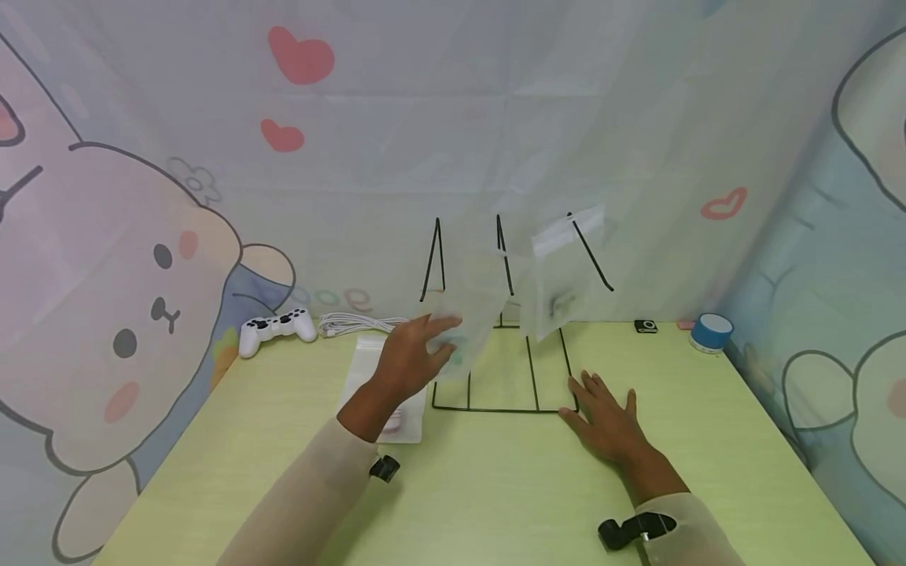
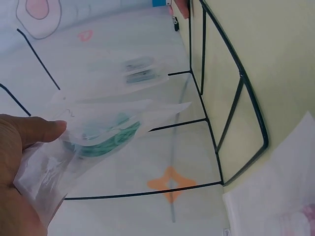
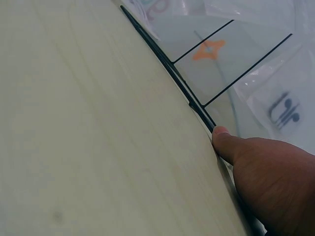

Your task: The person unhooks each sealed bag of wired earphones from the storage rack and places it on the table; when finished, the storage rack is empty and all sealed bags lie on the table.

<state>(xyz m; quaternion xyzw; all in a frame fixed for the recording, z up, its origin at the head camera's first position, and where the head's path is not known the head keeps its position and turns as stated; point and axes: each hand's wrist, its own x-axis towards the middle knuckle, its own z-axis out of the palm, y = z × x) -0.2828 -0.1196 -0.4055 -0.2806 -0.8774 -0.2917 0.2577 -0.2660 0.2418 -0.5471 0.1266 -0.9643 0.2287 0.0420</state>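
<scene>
My left hand (image 1: 405,360) pinches a clear plastic bag (image 1: 467,334) between thumb and fingers, in front of a black wire display rack (image 1: 495,410). Inside the bag, a coiled green item (image 2: 106,142) shows in the left wrist view; its kind is unclear. The rack has three upright hooks at the back. From the right hook hangs another clear bag (image 1: 555,275) with a small dark item, which looks like earphones (image 3: 284,112) in the right wrist view. My right hand (image 1: 605,420) rests on the table with fingers spread, its thumb touching the rack's front right corner.
Partly under my left forearm lies a white bag (image 1: 364,369) with something pink in it. A white game controller (image 1: 278,328) and a coiled white cable (image 1: 357,323) lie at back left. At back right are a small black device (image 1: 646,326) and a blue-and-white round container (image 1: 711,332).
</scene>
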